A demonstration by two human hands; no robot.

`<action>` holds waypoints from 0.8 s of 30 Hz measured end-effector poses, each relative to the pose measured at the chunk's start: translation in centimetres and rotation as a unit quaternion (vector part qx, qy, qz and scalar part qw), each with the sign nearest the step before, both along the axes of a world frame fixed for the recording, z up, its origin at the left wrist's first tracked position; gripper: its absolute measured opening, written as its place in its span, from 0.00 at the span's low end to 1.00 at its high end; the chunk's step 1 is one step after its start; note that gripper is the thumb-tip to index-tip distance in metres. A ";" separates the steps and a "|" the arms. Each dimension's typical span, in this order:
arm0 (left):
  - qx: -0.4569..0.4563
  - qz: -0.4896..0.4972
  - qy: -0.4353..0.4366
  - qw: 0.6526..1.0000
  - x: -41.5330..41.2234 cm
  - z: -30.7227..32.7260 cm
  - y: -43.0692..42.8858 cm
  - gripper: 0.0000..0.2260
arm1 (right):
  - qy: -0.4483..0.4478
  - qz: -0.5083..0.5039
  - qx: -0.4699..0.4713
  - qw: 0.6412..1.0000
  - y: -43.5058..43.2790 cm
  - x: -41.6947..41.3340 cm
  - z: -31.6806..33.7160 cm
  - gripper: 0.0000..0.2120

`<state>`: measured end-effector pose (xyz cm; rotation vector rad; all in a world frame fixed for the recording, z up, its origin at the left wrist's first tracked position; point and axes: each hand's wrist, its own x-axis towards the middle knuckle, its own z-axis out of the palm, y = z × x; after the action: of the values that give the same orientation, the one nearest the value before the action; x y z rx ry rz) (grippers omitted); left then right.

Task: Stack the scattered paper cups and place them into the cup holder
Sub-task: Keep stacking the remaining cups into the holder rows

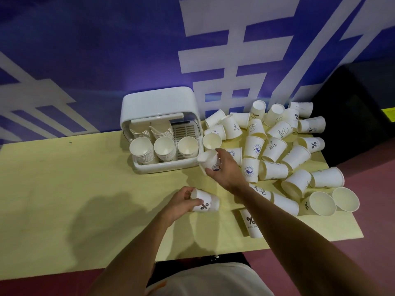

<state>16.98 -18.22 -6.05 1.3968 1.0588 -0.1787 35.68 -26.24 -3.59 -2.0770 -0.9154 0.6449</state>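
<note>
Left hand (180, 202): curled round white percent-printed paper cup (206, 203).
Right hand (225, 167): gripping white blue-printed paper cup (209, 161), beside white plastic cup holder (158, 101).

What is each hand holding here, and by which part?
Left hand grips a white percent-sign paper cup around its rim end; right hand holds a white blue-printed paper cup by its side wall.

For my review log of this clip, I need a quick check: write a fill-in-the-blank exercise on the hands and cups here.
The left hand grips a cup printed with a ___ sign.
The right hand holds another cup near the cup holder, whose front row shows ___ stacks.
The scattered cups lie on the holder's ___ side.
The table cover is ___.
Missing words: percent; three; right; yellow.
</note>
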 end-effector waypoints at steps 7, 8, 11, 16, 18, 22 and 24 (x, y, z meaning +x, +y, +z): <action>0.050 0.063 -0.014 0.997 -1.8 0.7 2.6 0.20 | -0.004 -0.012 0.067 0.998 5.0 -0.6 3.0 0.38; 0.055 0.072 -0.014 0.996 -2.2 0.7 3.0 0.21 | -0.008 -0.017 0.072 0.997 5.7 -0.8 3.3 0.38; 0.079 0.098 -0.017 0.992 -3.3 1.1 4.2 0.22 | -0.006 -0.028 0.093 0.995 7.4 -1.4 3.7 0.37; 0.100 0.126 -0.013 0.987 -5.1 2.1 5.6 0.20 | 0.001 -0.022 0.114 0.993 9.4 -2.3 3.6 0.36; 0.103 0.136 -0.011 0.985 -5.6 2.1 6.1 0.21 | -0.010 -0.018 0.101 0.995 9.9 -2.5 3.2 0.36; 0.098 0.147 -0.012 0.984 -6.4 1.7 6.9 0.23 | -0.057 -0.010 0.052 0.997 10.4 -2.5 2.0 0.36; 0.099 0.150 -0.014 0.984 -6.7 1.5 7.2 0.24 | -0.073 -0.007 0.027 0.997 10.4 -2.5 1.6 0.37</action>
<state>10.27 -11.00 -4.57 1.3916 1.2756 0.1687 33.21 -15.83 -1.99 -2.1014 -0.9884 0.4604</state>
